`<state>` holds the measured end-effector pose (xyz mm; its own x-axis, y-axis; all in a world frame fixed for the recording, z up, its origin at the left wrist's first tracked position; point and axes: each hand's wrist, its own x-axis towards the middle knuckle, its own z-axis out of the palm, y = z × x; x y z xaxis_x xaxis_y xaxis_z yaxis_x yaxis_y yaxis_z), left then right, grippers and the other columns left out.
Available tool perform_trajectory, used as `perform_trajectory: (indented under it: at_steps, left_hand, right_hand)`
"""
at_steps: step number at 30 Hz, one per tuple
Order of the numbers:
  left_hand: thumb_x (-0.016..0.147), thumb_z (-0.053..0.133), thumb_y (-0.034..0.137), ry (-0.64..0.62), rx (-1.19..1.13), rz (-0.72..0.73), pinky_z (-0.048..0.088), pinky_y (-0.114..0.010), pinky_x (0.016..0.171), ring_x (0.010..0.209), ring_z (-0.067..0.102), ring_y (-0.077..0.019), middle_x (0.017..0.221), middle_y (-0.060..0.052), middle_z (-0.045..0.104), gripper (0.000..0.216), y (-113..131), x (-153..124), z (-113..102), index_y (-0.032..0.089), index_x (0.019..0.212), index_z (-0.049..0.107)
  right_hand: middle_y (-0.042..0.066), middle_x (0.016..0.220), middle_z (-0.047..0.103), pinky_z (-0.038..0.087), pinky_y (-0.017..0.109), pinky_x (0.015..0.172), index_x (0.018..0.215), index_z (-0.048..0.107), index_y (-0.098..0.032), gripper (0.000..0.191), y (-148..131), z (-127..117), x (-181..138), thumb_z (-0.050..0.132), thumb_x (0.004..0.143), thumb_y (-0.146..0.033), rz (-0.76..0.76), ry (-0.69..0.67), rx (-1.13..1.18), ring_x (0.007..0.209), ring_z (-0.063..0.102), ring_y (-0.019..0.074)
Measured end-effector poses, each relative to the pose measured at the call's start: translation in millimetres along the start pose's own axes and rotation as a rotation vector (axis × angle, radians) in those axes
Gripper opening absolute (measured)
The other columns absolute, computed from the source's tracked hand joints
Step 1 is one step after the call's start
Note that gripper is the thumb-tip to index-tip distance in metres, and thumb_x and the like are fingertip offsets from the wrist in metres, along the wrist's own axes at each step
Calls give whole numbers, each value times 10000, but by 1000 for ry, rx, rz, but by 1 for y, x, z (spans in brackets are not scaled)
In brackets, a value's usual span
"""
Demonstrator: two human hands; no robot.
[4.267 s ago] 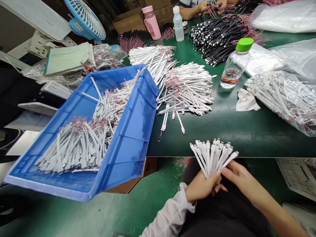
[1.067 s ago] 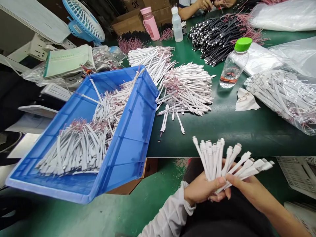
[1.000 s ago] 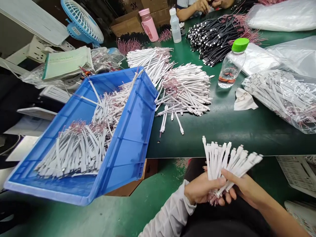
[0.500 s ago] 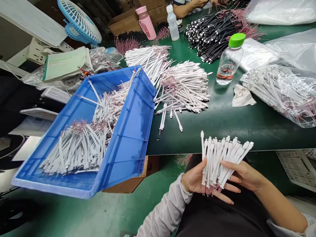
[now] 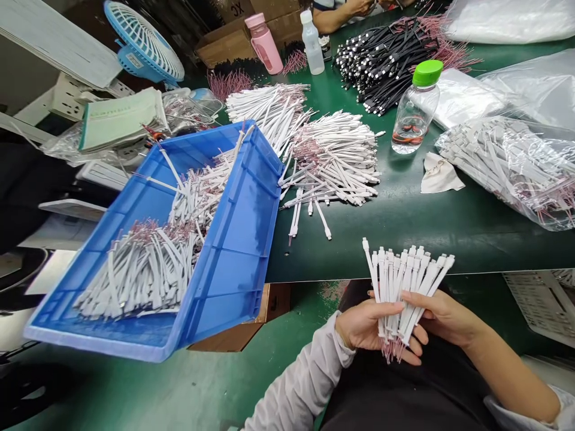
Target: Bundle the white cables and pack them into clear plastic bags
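A fanned bundle of short white cables (image 5: 398,272) is held between my two hands over my lap, just off the table's front edge. Their connector ends point up and away, and thin pink wires stick out at the bottom. My left hand (image 5: 369,323) wraps round the lower part, thumb across the front and fingers behind. My right hand (image 5: 442,314) grips the right side of the same bundle, its thumb on the cables. A blue plastic crate (image 5: 233,239) with more white cables (image 5: 144,272) stands to the left. Piles of white cables (image 5: 339,158) lie on the table ahead.
On the green table (image 5: 359,233) stand a green-capped bottle (image 5: 414,114), a pink bottle (image 5: 265,45) and a pale bottle (image 5: 313,45). Black cables (image 5: 381,63) lie at the back; a plastic bag of cables (image 5: 512,164) is at right. Another person's arm (image 5: 335,18) shows behind.
My left thumb has come across the front of the bundle, and the fingers of my left hand have curled in. The cables are squeezed closer together and the bundle has shifted slightly left.
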<state>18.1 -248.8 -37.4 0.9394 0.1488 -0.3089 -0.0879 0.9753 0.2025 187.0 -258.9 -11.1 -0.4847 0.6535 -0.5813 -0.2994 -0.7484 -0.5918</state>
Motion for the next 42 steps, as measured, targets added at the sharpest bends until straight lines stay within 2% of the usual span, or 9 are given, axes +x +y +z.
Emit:
perform_trajectory:
  at_steps: [3,6,10,12,14,17,28,34,42]
  left_hand:
    - [786,675,399,34,-13,5,318,-193,536,543,418,-54,675,21,462,315,3,6,3,124,898,571]
    - [771,710,395,101,3,66,180,-194,488,499,297,-29,626,57,357,323,2,10,5,133,810,525]
    - [775,692,452,141,91,139,173,-221,502,506,279,-33,637,55,345,415,-4,12,3,99,966,591]
    - [777,687,463,169,113,162,177,-227,507,510,279,-37,637,53,348,449,-6,14,1,93,1015,601]
    - [766,695,472,195,111,178,181,-230,515,516,281,-40,636,52,353,449,-8,16,1,97,996,604]
    - [747,707,490,213,94,185,190,-235,528,513,269,-39,627,57,347,447,-11,19,0,103,940,596]
    - [747,688,521,163,11,183,172,-235,516,493,260,-43,606,56,355,445,-14,25,0,109,873,573]
    - [760,670,530,112,51,166,167,-235,488,478,261,-43,600,55,352,443,-12,22,-4,105,837,570]
    - [811,605,549,129,12,177,167,-231,493,482,241,-45,596,59,332,464,-11,19,-1,93,892,580]
  right_hand:
    - [108,1117,685,454,446,970,1125,683,-191,436,-4,-2,-1,669,782,-460,-57,58,-80,1040,629,276]
    - [76,1090,693,455,416,954,1039,708,-215,388,-13,-14,-16,700,745,-469,-153,180,-523,1041,616,282]
    - [37,710,678,477,327,606,728,685,-230,342,-32,-31,-43,619,773,-562,-173,491,-1083,639,620,225]
    - [39,725,657,441,321,580,785,654,-236,352,-43,-32,-46,588,787,-581,-354,750,-1183,626,592,213]
    - [66,897,651,442,357,734,916,634,-240,360,-54,-29,-37,592,787,-574,-630,868,-1282,831,590,255]
    - [83,1021,606,387,389,880,949,622,-239,369,-67,-22,-14,594,791,-571,-760,660,-1432,1041,496,289]
    - [22,853,582,335,376,828,825,524,-229,328,-93,-22,8,585,813,-552,-466,201,-1578,864,476,222]
    - [20,894,598,304,408,896,964,558,-251,262,-91,-19,11,577,836,-478,-499,150,-1547,883,501,217]
    - [29,896,613,386,342,811,882,599,-253,225,-94,-25,9,586,835,-473,-446,121,-1479,931,529,229]
